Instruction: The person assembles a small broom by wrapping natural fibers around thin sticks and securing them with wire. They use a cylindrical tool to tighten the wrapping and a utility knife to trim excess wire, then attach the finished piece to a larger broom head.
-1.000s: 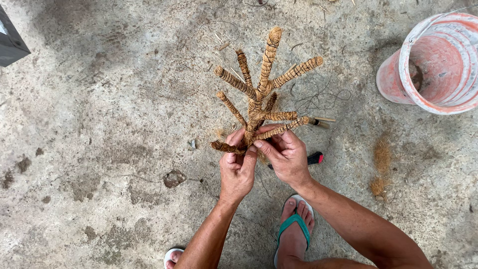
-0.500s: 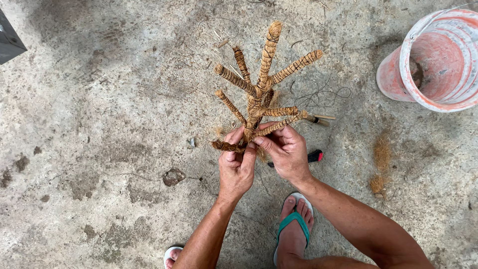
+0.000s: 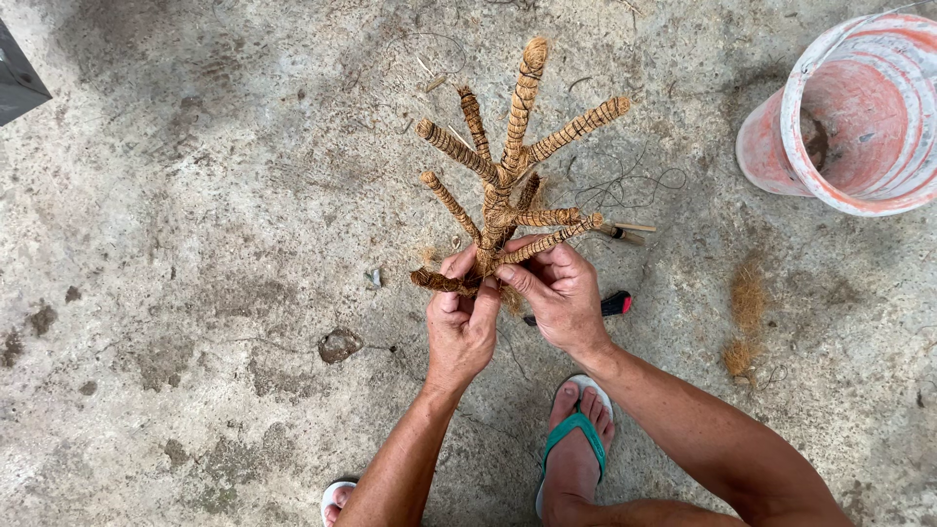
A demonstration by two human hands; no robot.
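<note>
A tree-shaped frame (image 3: pixel 508 176) with several branches wrapped in brown coir rope is held upright over the concrete floor. My left hand (image 3: pixel 461 322) grips its trunk base and a low left branch stub. My right hand (image 3: pixel 556 293) pinches the trunk from the right, just under a lower right branch. Both hands are closed on the same wrapped trunk.
A pink and white bucket (image 3: pixel 859 117) lies on its side at the upper right. A tuft of loose coir fibre (image 3: pixel 747 322) and thin wire (image 3: pixel 634 185) lie on the floor. A red-handled tool (image 3: pixel 615 304) sits behind my right hand. My sandalled foot (image 3: pixel 576 449) is below.
The wrapped frame and both hands have shifted very slightly; the grip is the same.
</note>
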